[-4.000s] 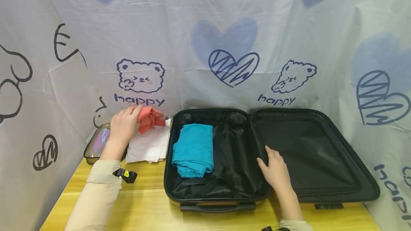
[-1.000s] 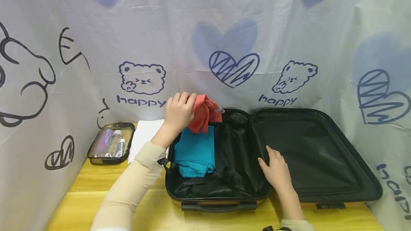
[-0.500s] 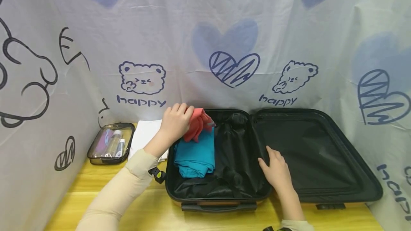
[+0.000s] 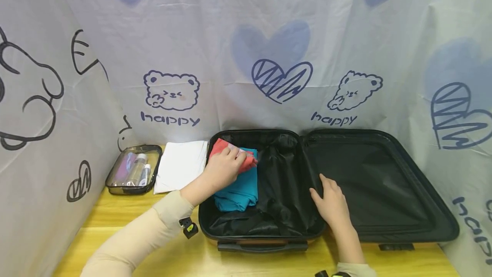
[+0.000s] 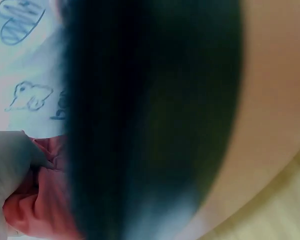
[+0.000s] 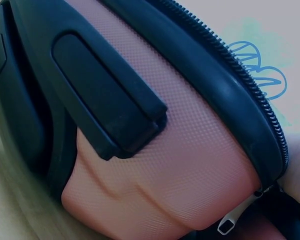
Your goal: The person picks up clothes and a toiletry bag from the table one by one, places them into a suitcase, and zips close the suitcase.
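An open suitcase [image 4: 282, 221] with a black lining stands on the table. A folded teal garment [image 4: 238, 191] lies in its left part. My left hand [image 4: 221, 170] holds a bundled red cloth [image 4: 247, 163] at the back of the teal garment; the fingers curl over it and hide part of it. The left wrist view shows red folds [image 5: 45, 210] at its edge, with a dark blurred shape across the middle. My right hand [image 4: 332, 202] rests with relaxed fingers on the suitcase's hinge side. The right wrist view shows the suitcase's pink shell [image 6: 200, 165] and zipper.
Left of the suitcase lies a folded white cloth [image 4: 180, 166]. Beside that is a clear black-edged pouch [image 4: 153, 178] with small bottles inside. The suitcase lid [image 4: 369, 187] lies opened out to the right. A printed curtain [image 4: 246, 54] hangs right behind everything.
My left hand has carried the red cloth from above the white cloth rightward over the suitcase, then lowered it onto the teal garment. My right hand has stayed in place.
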Motion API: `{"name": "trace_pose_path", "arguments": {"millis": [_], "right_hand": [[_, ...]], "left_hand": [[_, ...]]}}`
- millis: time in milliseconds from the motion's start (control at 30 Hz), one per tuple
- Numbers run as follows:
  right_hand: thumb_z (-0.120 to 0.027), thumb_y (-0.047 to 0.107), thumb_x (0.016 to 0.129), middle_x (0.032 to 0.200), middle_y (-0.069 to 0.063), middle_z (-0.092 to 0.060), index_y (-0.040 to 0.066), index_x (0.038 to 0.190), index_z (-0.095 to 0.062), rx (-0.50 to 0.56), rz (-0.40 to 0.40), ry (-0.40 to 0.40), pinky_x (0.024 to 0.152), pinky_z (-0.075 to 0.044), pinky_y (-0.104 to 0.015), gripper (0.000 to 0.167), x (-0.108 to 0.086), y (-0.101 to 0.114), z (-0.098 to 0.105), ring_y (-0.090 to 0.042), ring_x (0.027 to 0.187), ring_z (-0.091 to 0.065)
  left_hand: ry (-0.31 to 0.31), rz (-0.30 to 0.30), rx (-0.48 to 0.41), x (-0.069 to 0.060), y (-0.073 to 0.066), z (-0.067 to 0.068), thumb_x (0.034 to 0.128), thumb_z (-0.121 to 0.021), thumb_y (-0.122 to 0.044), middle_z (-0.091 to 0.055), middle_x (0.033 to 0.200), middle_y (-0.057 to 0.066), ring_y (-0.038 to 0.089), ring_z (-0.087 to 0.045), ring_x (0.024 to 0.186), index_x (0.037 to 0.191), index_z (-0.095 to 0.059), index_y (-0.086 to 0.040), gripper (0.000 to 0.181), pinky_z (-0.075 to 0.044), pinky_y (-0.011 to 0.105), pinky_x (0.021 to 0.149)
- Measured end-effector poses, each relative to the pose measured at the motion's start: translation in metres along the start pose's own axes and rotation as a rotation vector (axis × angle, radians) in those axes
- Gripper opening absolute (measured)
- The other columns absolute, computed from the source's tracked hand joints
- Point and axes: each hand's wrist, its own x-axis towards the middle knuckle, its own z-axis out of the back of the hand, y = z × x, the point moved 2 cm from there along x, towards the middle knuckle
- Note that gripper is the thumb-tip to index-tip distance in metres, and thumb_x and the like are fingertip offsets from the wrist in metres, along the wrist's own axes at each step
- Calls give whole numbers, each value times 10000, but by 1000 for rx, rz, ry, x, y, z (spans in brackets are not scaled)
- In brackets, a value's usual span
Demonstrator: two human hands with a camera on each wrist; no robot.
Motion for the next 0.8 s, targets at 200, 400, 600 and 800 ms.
{"name": "trace_pose_path", "arguments": {"millis": [200, 400, 600, 800], "right_hand": [[-543, 321, 976, 1472, -293, -370, -7, 1495, -318, 6, 5, 5, 1061, -330, -651, 654, -1, 0, -1, -496, 1343, -360], [-534, 319, 985, 1473, -292, -365, -5, 1499, -309, 7, 10, 4, 1058, -336, -649, 648, -1, -1, -2, -494, 1345, -359], [-525, 328, 986, 1477, -296, -360, -8, 1501, -305, 7, 9, 19, 1058, -336, -653, 653, -2, -1, -2, -497, 1346, -358], [-534, 319, 980, 1470, -301, -365, -14, 1495, -314, 11, 14, 3, 1057, -334, -654, 651, -1, -1, 1, -502, 1340, -359]], "left_hand": [[74, -67, -42, -7, -17, -8, 838, -725, -233, -648, 912, 64, 210, -631, 762, 1069, -634, -130, 268, -530, 313, 472], [242, -169, -57, -15, -31, -16, 852, -713, -287, -624, 982, 40, 187, -617, 783, 1146, -619, -164, 331, -531, 313, 485], [479, -209, -111, -20, -38, -16, 839, -686, -527, -605, 1064, 33, 186, -590, 821, 1275, -602, -206, 549, -539, 324, 525], [586, -188, -157, -13, -35, -15, 836, -471, -770, -609, 1120, 15, 184, -576, 921, 1302, -611, -264, 702, -521, 341, 644]]}}
